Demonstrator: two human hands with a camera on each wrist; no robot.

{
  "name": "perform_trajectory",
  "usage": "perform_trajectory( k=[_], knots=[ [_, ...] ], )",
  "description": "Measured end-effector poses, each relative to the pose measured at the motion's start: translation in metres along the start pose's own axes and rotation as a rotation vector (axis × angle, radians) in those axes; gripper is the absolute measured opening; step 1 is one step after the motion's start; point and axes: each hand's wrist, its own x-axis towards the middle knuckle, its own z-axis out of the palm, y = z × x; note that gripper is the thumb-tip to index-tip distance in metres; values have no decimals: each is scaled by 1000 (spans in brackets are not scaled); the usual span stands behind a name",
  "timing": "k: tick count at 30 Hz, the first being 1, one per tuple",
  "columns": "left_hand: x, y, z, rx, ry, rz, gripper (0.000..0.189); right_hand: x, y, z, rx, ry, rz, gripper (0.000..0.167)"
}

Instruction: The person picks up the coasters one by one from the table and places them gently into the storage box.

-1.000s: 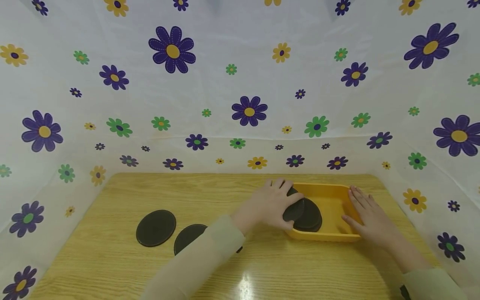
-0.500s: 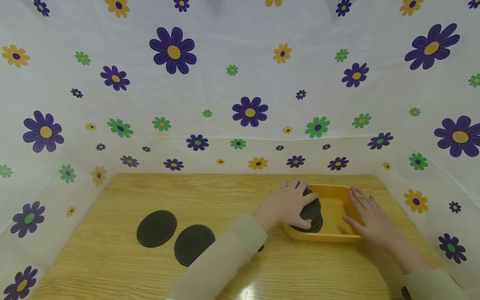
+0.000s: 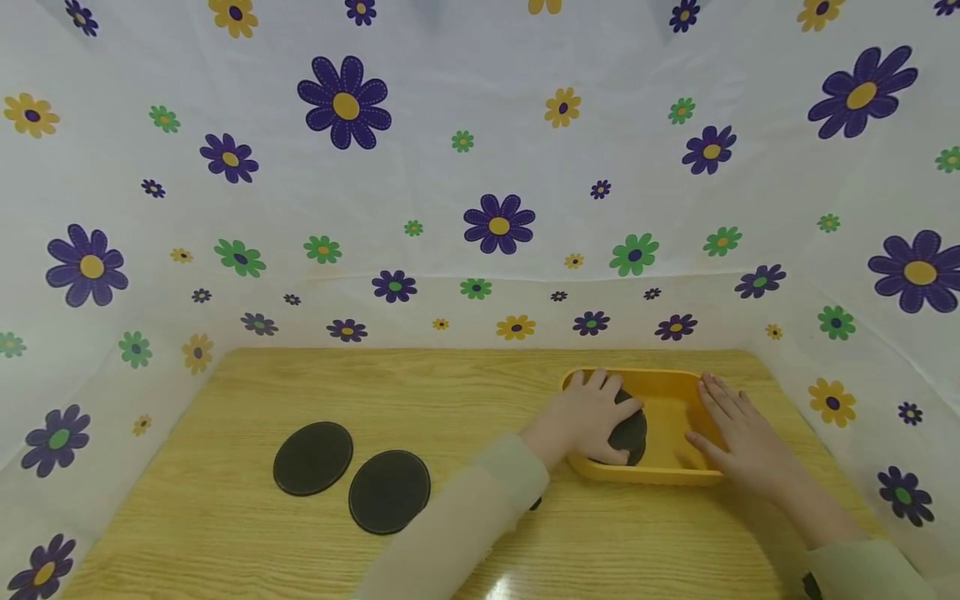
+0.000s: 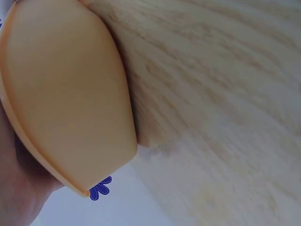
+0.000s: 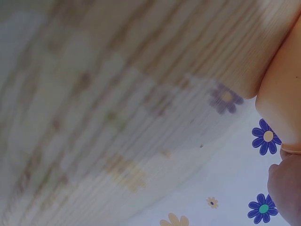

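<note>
My left hand (image 3: 581,421) is inside the left part of a yellow tray (image 3: 645,475), gripping a round black coaster (image 3: 628,429) between spread fingers and thumb. Other black coasters lie beneath it, mostly covered by the hand. On the tray's right end rests my right hand (image 3: 746,442), its fingers straight along the rim. Two more black coasters, one farther left (image 3: 312,457) and one nearer (image 3: 388,492), lie flat on the table. In the left wrist view the tray's outer wall (image 4: 70,94) fills the left side; the right wrist view catches only the tray's edge (image 5: 284,103).
The wood-grain table (image 3: 247,542) is bounded at the back and both sides by a white flowered cloth (image 3: 420,183). My left sleeve (image 3: 465,517) crosses the table just right of the nearer loose coaster.
My left hand has carried the coaster rightward over the tray's left rim and lowered it onto the coasters inside. The right hand has stayed on the tray's right end.
</note>
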Motion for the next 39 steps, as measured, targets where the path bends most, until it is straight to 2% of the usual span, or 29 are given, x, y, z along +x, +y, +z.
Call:
perform_trajectory(
  k=[9, 15, 19, 27, 33, 39],
  knots=[
    [2, 4, 1, -21, -60, -33, 74, 3, 1, 0, -10, 18, -17, 80],
    [-3, 0, 1, -33, -37, -15, 69, 3, 2, 1, -5, 18, -23, 79],
    [-13, -4, 0, -24, -4, 3, 66, 3, 3, 3, 3, 19, -29, 80],
    [-38, -12, 4, 26, 103, 36, 64, 2, 4, 5, -7, 28, -37, 79],
    [-60, -15, 4, -7, 145, 55, 63, 0, 3, 4, 1, 20, -26, 79],
    [-88, -20, 3, -34, 164, 39, 64, 1, 4, 3, -4, 24, -24, 79]
  ],
)
